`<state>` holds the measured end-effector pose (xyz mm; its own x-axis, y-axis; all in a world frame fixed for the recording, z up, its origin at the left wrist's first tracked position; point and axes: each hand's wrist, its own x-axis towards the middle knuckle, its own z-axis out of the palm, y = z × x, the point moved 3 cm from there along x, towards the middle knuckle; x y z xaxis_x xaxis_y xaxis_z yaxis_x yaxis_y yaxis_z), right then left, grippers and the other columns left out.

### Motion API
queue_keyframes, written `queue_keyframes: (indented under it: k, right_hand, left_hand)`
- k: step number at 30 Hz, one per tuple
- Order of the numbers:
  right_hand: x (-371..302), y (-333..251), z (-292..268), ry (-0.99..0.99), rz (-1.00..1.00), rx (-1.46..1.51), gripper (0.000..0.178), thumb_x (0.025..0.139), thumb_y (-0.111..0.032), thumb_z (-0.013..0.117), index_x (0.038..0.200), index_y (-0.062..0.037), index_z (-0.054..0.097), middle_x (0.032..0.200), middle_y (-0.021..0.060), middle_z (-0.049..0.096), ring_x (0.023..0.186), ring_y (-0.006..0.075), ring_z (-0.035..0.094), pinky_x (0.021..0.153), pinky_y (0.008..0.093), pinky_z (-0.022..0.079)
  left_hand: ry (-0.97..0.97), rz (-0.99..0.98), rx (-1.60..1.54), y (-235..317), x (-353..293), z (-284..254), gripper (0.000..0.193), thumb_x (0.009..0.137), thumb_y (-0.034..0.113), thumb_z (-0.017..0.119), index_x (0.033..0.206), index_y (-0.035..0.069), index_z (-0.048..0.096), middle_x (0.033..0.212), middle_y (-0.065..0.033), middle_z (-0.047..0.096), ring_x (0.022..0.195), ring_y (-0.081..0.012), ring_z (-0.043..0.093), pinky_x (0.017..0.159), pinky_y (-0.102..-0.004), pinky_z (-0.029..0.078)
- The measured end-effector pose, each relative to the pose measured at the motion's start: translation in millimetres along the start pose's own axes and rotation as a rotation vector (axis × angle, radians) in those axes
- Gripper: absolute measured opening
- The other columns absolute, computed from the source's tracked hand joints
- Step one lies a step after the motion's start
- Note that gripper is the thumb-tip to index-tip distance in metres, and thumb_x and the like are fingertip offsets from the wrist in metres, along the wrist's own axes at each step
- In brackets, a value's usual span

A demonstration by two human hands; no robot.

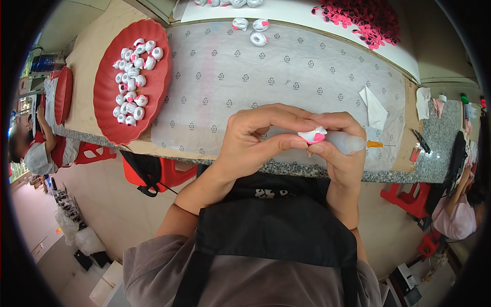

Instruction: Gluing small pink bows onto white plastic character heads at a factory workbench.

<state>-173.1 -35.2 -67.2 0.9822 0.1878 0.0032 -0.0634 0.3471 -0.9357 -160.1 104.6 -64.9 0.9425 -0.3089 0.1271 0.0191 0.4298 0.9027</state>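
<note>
My left hand [263, 130] pinches a small white rounded piece with a pink part [313, 135] between thumb and fingers, above the front of the table. The fingertips of my right hand [345, 158] meet the same piece from the other side. Tucked in my right hand is a translucent squeeze bottle [348, 143] with an orange needle tip [375, 144] pointing right. Left of my hands, a red scalloped tray [105, 82] holds several similar white-and-pink pieces [134, 73]. My fingers hide part of the held piece.
Patterned white paper [230, 77] covers the table. Three white pieces [259, 39] lie at its far edge, below a white shelf with a pile of small pink parts [368, 23]. A folded white tissue [374, 108] and a black pen-like tool [421, 141] lie right. People sit at both sides.
</note>
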Motion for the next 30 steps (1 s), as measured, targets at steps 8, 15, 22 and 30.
queue_keyframes:
  k: [8, 15, 22, 30]
  right_hand:
    - [-2.6, 2.3, 0.2, 0.034, 0.006, 0.074, 0.026, 0.064, -0.001, 0.064, 0.087, 0.0021, 0.054, 0.073, 0.0072, 0.057, 0.065, 0.0096, 0.053, 0.056, 0.0198, 0.042]
    - [-1.8, -2.0, 2.7, 0.071, 0.041, -0.009, 0.027, 0.065, 0.003, 0.061, 0.091, 0.003, 0.053, 0.074, 0.0068, 0.057, 0.064, 0.0089, 0.053, 0.056, 0.0193, 0.041]
    - [1.8, -0.6, 1.8, 0.098, -0.03, -0.015, 0.027, 0.066, 0.003, 0.059, 0.092, 0.0031, 0.053, 0.073, 0.0068, 0.057, 0.064, 0.0086, 0.052, 0.056, 0.0184, 0.041]
    - [0.6, -5.3, 4.7, 0.059, 0.004, 0.052, 0.028, 0.065, 0.003, 0.06, 0.093, 0.0034, 0.053, 0.076, 0.0076, 0.057, 0.067, 0.0094, 0.052, 0.06, 0.0204, 0.041]
  left_hand:
    - [-0.074, -0.129, -0.143, -1.2, 1.7, 0.8, 0.02, 0.07, -0.003, 0.056, 0.089, -0.003, 0.056, 0.091, -0.0133, 0.057, 0.087, -0.0185, 0.053, 0.076, -0.0264, 0.044]
    - [-0.078, -0.017, -0.018, -0.7, -0.1, 0.6, 0.025, 0.071, -0.004, 0.055, 0.096, -0.004, 0.052, 0.095, -0.0123, 0.055, 0.091, -0.0174, 0.052, 0.079, -0.0273, 0.042]
    - [-0.034, 0.064, 0.065, -6.5, 0.7, 1.3, 0.023, 0.071, -0.004, 0.054, 0.094, -0.003, 0.053, 0.095, -0.0111, 0.055, 0.091, -0.0164, 0.051, 0.079, -0.0264, 0.041]
    - [-0.05, 0.044, -0.1, -1.7, 0.2, 4.7, 0.024, 0.07, -0.005, 0.057, 0.094, -0.003, 0.053, 0.094, -0.012, 0.053, 0.09, -0.0174, 0.051, 0.076, -0.0267, 0.041]
